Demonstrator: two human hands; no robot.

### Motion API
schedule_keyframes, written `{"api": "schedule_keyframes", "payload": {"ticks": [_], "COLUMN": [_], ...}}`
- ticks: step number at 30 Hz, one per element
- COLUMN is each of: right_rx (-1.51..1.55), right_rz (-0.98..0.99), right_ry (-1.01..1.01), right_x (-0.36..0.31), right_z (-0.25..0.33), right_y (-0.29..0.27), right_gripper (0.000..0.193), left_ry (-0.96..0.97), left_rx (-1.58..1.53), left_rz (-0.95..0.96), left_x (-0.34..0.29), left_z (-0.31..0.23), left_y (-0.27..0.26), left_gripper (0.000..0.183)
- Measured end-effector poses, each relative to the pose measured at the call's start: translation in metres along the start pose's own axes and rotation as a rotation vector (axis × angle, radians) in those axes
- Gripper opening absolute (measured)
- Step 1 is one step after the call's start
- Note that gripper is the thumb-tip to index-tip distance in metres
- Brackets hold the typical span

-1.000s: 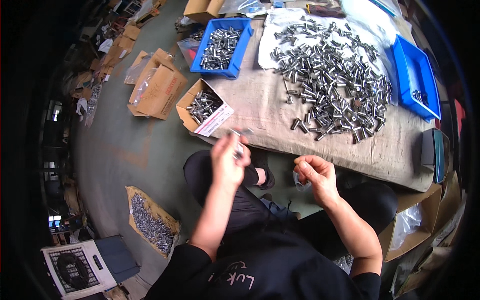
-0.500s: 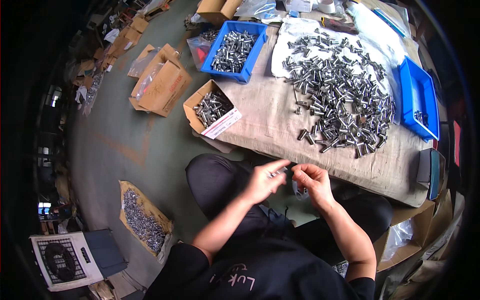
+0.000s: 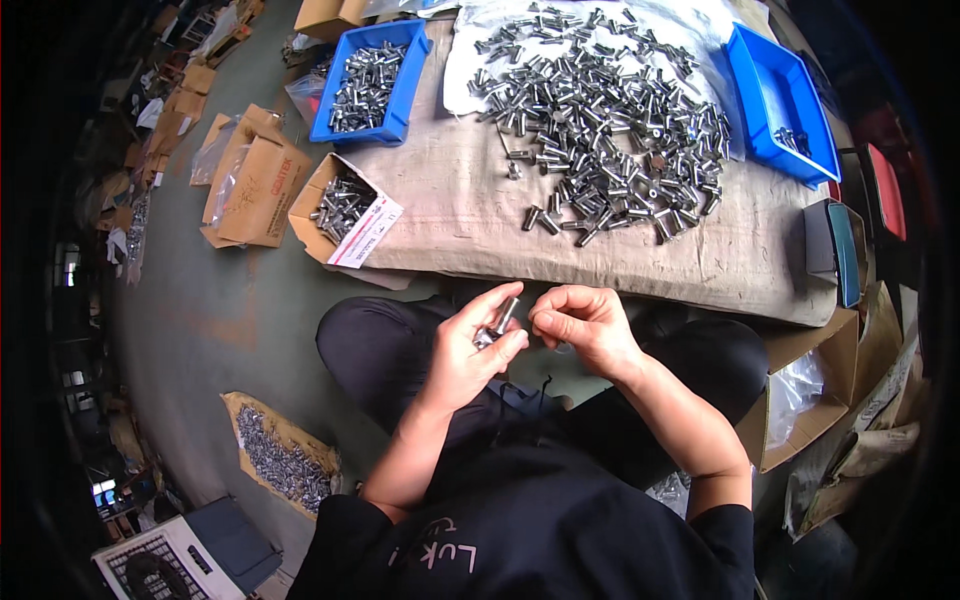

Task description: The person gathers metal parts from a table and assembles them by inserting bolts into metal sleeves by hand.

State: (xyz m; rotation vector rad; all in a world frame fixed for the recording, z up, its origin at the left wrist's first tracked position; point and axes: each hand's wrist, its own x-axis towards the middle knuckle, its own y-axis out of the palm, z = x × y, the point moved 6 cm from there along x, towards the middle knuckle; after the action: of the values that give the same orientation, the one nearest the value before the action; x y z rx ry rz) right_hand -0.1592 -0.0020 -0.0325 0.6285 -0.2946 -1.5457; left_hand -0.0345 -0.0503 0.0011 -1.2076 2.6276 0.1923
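In front of my lap, my left hand point(image 3: 465, 350) is closed around a shiny cylindrical metal piece point(image 3: 507, 314), which sticks up between thumb and fingers. More metal shows lower in that palm, partly covered by the fingers. Just to its right, my right hand point(image 3: 592, 328) is closed in a pinch with thumb and forefinger together. Whatever it pinches, if anything, is too small to make out. Ahead of both hands, a wide heap of similar metal pieces point(image 3: 610, 130) lies on the cloth-covered table point(image 3: 450, 225), partly on a white sheet.
Blue bins stand at the table's left point(image 3: 400, 110) and right point(image 3: 752, 110), both holding metal parts. A small carton point(image 3: 350, 240) of parts sits at the near left corner. An open cardboard box point(image 3: 265, 195) is on the floor; another box point(image 3: 840, 370) stands at right.
My view has shifted, so the table appears farther left and higher. My left hand has turned, bringing the metal piece upright into clearer sight. My right hand stays pinched beside it.
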Motion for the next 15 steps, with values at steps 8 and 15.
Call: {"api": "schedule_keyframes", "payload": {"ticks": [8,15], "right_rx": [-0.043,0.167], "right_rz": [-0.005,-0.105], "right_ry": [0.042,-0.01], "right_x": [-0.007,-0.009], "right_z": [0.002,0.004], "right_y": [0.004,-0.002], "right_gripper": [0.02,0.018], "left_ry": [0.436,0.079], "left_rx": [0.507,0.033], "left_rz": [-0.044,-0.04], "left_x": [-0.006,-0.004], "left_z": [-0.028,-0.006], "left_y": [0.018,0.003], "left_gripper": [0.038,0.037]}}
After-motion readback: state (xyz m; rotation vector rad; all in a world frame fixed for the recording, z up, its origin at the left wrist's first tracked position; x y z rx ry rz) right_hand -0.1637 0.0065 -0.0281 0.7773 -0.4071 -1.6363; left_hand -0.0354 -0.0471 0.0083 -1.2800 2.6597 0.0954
